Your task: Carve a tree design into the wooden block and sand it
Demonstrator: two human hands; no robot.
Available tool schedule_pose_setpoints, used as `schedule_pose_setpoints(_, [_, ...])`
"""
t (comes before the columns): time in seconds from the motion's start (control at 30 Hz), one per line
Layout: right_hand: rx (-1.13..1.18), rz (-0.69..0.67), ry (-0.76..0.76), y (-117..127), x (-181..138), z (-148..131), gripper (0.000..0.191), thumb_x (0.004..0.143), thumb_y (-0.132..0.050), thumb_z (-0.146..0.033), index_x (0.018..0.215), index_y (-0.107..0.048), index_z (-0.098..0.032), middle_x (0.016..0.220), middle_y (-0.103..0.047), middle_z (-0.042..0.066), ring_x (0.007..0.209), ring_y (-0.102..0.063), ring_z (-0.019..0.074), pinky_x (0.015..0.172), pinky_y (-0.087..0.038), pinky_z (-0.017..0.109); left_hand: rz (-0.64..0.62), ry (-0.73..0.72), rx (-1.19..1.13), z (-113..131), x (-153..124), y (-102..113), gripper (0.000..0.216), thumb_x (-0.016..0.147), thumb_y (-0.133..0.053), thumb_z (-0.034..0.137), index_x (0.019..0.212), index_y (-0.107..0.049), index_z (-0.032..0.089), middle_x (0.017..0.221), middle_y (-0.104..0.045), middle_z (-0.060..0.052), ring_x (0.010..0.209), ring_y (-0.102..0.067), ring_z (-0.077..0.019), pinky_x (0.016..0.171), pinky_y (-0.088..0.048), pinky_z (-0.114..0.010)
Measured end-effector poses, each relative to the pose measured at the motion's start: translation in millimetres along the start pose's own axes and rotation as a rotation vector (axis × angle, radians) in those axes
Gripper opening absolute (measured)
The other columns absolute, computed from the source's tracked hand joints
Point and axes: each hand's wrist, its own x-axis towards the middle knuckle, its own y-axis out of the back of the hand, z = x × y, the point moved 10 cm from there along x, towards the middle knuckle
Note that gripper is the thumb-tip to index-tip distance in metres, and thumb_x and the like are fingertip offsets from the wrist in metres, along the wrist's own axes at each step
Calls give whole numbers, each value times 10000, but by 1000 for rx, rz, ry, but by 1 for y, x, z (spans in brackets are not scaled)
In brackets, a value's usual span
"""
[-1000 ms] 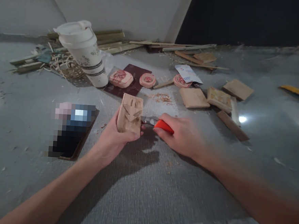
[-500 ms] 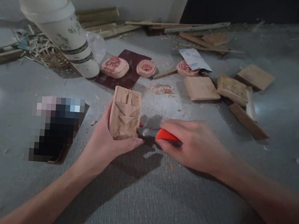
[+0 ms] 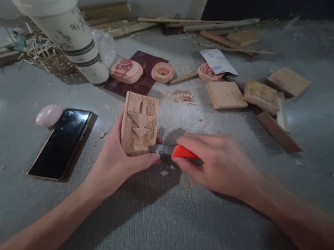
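Wooden block (image 3: 140, 125) bears raised relief, lower part seemingly unfinished; left hand (image 3: 119, 158) clasps it, right hand (image 3: 210, 158) tightly grips knife (image 3: 182, 152).

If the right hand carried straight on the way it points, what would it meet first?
Led by the orange-handled knife, the right hand would probably meet the carved wooden block first, near its lower right corner, though the left hand is close and depth is unclear.

Pale wall (image 3: 164, 3) behind grey work surface (image 3: 154, 227)
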Motion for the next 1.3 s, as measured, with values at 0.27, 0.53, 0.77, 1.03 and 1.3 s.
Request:
schedule_pose_setpoints(0.27, [-58,29,20,3,-2,-4,209,1094,-579,-342,935,-653,-229,822,-719,-1,673,-606,169,613,-320,362,21,20,16,-1,-2,3,926,686,-969,109,1494,-574,332,1101,-789,-11,1022,-819,-286,725,-710,-290])
schedule_pose_setpoints(0.53, [-7,75,5,8,-2,-3,193,1101,-573,-328,961,-670,-238,849,-753,-6,670,-614,157,599,-339,341,-52,-15,-122,-2,-4,-5,848,745,-1003,143,1451,-579,344,1201,-842,-49,1122,-838,-321,781,-721,-323])
schedule_pose_setpoints(0.77, [-14,96,-9,9,-4,-6,220,1115,-560,-339,940,-639,-232,814,-725,-11,639,-587,145,585,-305,340,-60,-23,-144,-5,-6,-10,824,743,-998,121,1436,-607,339,1257,-845,-47,1174,-832,-305,857,-702,-327])
schedule_pose_setpoints(1.03, [-38,77,3,6,-3,-9,186,1097,-579,-341,963,-655,-236,801,-710,-16,643,-596,171,584,-279,366,25,-22,-35,-4,-6,-4,688,716,-1024,174,1291,-684,336,1028,-820,19,892,-791,-231,780,-678,-347])
schedule_pose_setpoints(1.3, [-26,74,12,7,-5,-11,174,1096,-596,-333,962,-651,-237,802,-712,-24,643,-590,166,592,-276,362,24,-72,-43,-4,-5,-1,707,689,-1009,105,1298,-712,305,1008,-800,25,862,-771,-174,727,-662,-246])
